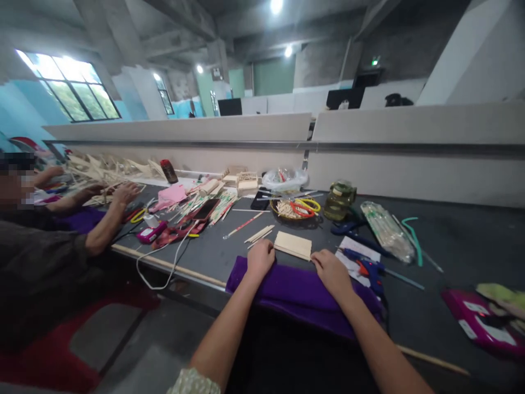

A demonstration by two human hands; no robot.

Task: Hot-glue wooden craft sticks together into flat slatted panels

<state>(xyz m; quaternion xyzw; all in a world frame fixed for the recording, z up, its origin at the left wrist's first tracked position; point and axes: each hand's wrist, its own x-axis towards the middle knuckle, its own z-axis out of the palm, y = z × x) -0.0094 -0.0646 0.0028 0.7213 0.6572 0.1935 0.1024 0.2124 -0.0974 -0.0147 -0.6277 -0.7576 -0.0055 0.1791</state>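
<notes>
A small pale rectangular panel [292,244], which looks made of wooden sticks laid side by side, lies flat on the dark tabletop in front of me. At its left edge my left hand [261,259] is closed, fingertips curled against the corner. My right hand [330,271] pinches the panel's lower right corner between thumb and fingers. Both hands rest over a folded purple cloth [297,290] along the table edge. Several loose wooden sticks [260,234] lie just beyond my left hand. To the right of my right hand is a blue glue gun [371,271] on white paper.
Behind the panel stands a basket of short sticks [287,209] with yellow and red-handled tools. A green jar [339,200] and a bagged bundle of sticks [388,232] are at right, near a magenta box [478,320]. A co-worker's hand [124,194] works at left beside piled wooden pieces.
</notes>
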